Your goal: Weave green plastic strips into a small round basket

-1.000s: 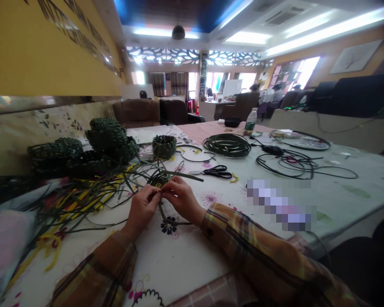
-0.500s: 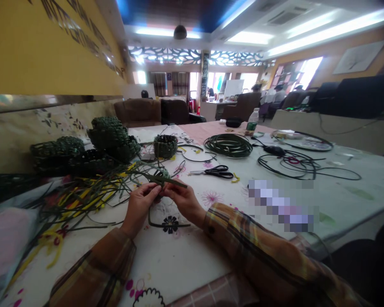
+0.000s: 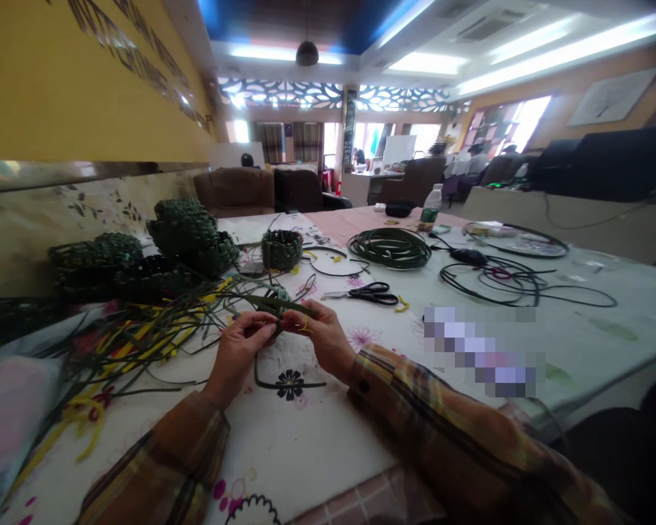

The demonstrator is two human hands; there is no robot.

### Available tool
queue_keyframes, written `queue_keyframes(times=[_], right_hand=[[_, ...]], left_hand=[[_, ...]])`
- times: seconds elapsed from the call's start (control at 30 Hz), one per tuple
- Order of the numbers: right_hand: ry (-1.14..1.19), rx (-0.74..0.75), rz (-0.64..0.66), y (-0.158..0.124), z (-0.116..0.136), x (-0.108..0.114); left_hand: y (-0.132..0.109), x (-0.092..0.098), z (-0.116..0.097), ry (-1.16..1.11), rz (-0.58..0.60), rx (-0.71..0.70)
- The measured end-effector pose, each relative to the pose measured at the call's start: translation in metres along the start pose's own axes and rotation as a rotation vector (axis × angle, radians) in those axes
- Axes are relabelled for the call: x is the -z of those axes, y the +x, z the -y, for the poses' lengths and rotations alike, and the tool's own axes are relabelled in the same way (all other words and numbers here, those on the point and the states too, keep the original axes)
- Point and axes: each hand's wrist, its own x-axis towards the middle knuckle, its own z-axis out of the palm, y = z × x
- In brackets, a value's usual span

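Between my two hands is a small piece of weaving made of dark green flat strips point(image 3: 276, 300). My left hand point(image 3: 246, 337) pinches its near left side with thumb and forefinger. Closed on its right side, my right hand point(image 3: 317, 328) has the fingertips almost touching those of the left, and a green strip runs out over its knuckles. The spot where the fingertips meet is partly hidden. A loose bent green strip point(image 3: 289, 384) lies on the tablecloth just below the hands. Beyond them stands a small round woven green basket point(image 3: 282, 250).
Black-handled scissors point(image 3: 372, 293) lie right of the hands. A heap of green and yellow strips point(image 3: 142, 335) spreads at left, before stacked woven baskets point(image 3: 183, 230). Farther back are a coil of green strip point(image 3: 389, 249), a black cable point(image 3: 492, 281) and a plastic bottle point(image 3: 431, 208).
My right hand has turned slightly, and its fingers have shifted along the weaving. The strip's end, which stuck out past the right hand, now lies closer against it. My left hand stays nearly still.
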Motion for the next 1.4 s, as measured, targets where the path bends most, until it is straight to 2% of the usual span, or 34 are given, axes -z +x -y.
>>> queue_keyframes(times=[0.13,0.37,0.57,0.73,0.87,0.97,1.07,1.23,1.4], right_hand=[[-0.101,0.066,-0.01,-0.001,-0.001,-0.002],[-0.217,0.119,0.003,-0.002,-0.008,-0.001],[-0.391,0.239,0.039,-0.003,-0.013,0.001],[-0.5,0.311,0.097,-0.006,-0.008,0.001],[-0.522,0.434,0.121,-0.009,-0.005,-0.002],[-0.573,0.515,0.117,-0.012,-0.005,-0.005],[-0.627,0.592,0.184,-0.013,-0.006,-0.005],[-0.726,0.698,0.262,-0.012,-0.006,-0.002],[-0.759,0.7,0.232,-0.013,-0.004,0.0]], left_hand=[[-0.001,0.001,0.003,0.126,-0.019,-0.11],[-0.002,-0.004,0.002,0.249,-0.066,-0.195],[-0.004,-0.005,0.005,0.217,-0.134,-0.139],[-0.003,-0.002,0.004,0.263,-0.081,-0.109],[-0.003,-0.004,0.003,0.291,-0.135,-0.104],[-0.005,-0.007,0.002,0.249,-0.178,-0.072],[-0.007,-0.009,-0.002,0.139,-0.193,-0.02],[-0.007,-0.007,-0.006,-0.017,-0.158,0.014],[-0.003,-0.003,-0.002,0.022,-0.083,0.012]])
